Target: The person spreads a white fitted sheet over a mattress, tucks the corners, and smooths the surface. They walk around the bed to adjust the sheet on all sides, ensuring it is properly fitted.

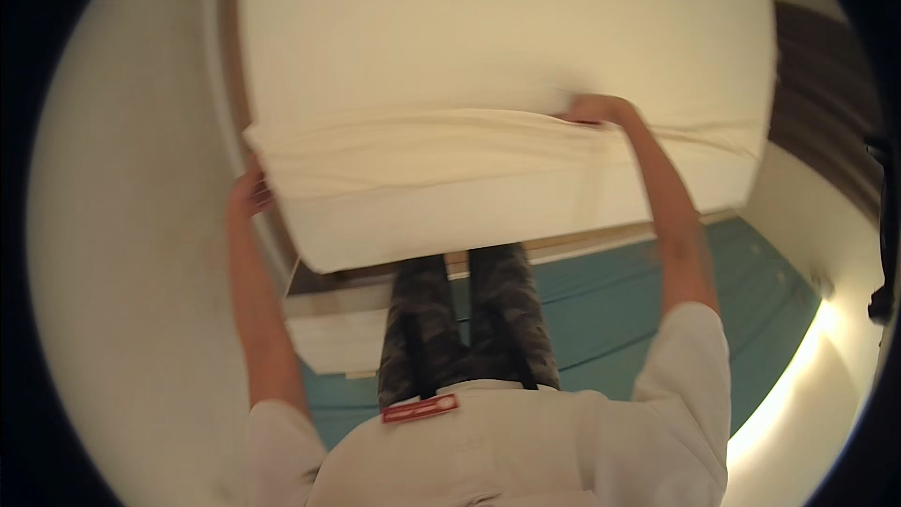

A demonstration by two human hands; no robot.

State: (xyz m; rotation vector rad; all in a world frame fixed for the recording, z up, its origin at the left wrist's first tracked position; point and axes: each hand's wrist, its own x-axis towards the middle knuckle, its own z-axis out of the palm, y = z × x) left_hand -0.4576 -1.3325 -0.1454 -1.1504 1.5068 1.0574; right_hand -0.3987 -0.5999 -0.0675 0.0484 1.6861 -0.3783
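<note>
A pale cream sheet (pixel 422 148) lies across the near end of a mattress (pixel 450 218), gathered in loose folds. Below the folds, the mattress's near side shows as a plain pale band. At the left edge, my left hand (pixel 248 189) has its fingers curled in against the side of the mattress, by the sheet's corner. Its grip is partly hidden. On top of the bed, my right hand (pixel 598 109) holds the raised edge of the sheet, right of the middle. The fingertips there are blurred.
A pale wall (pixel 127 225) runs close along the left side. A wooden bed frame (pixel 591 234) shows under the mattress. Beneath it at left sits a white box-like piece (pixel 341 341). The floor (pixel 598 296) is teal. A dark brown curtain-like surface (pixel 816 84) hangs at right, above a bright light strip (pixel 781 394).
</note>
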